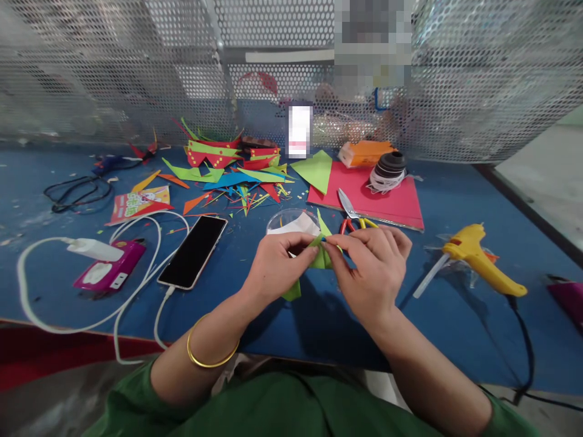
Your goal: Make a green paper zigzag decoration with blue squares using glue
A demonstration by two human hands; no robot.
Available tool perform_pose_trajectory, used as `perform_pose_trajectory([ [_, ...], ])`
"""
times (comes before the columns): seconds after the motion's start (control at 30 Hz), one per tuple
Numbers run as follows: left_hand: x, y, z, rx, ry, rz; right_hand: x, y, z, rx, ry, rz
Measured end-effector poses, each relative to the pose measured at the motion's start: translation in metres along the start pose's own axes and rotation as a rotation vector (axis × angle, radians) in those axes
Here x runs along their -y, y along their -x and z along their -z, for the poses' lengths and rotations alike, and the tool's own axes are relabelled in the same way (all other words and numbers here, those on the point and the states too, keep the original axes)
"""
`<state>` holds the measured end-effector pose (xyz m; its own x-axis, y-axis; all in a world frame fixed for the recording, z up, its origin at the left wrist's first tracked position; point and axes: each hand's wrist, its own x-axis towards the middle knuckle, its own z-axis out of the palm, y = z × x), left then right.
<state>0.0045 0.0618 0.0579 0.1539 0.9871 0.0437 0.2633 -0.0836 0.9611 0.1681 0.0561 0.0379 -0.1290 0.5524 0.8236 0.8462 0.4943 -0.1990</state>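
Evidently, the work took place at a blue table (455, 194) backed by a perforated grey mesh (136, 73). A strip of pale floor (542, 176) showed past the table's right edge. Near the front, the left hand (277, 264) held a piece of green paper (322, 261) between thumb and fingers, while the right hand (373, 267) pinched its upper edge beside a tiny blue bit too small to identify. Just behind, the hands partly hid a clear round container (282, 217) and the red and yellow handles of a pair of scissors (348, 204). Beyond lay a red sheet (334, 197), carrying a black spool (386, 179) wound with white cord, with an orange box (368, 153) at its far edge. Coloured paper scraps (228, 180) cluttered the far middle, in front of red-and-green masks (214, 156). On the left, a white cable (30, 309) looped around a purple power strip (130, 258) and ran to a phone (194, 252). Well to the right rested a yellow glue gun (478, 258), a translucent stick (432, 276) jutting towards the right forearm.
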Motion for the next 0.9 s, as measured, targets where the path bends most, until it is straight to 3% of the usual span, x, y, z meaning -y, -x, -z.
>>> perform_pose_trajectory([
  [0.23, 0.0014, 0.0, -0.0013, -0.007, -0.019, -0.001, -0.001, 0.0011, 0.0, 0.035, -0.047, -0.055],
  [0.57, 0.0012, 0.0007, -0.0019, -0.015, -0.008, -0.007, -0.0017, 0.0018, -0.0012, 0.0, -0.067, -0.018],
  [0.9, 0.0012, -0.0002, -0.0041, -0.011, 0.01, -0.002, 0.0036, 0.0024, -0.0018, 0.043, -0.117, -0.158],
])
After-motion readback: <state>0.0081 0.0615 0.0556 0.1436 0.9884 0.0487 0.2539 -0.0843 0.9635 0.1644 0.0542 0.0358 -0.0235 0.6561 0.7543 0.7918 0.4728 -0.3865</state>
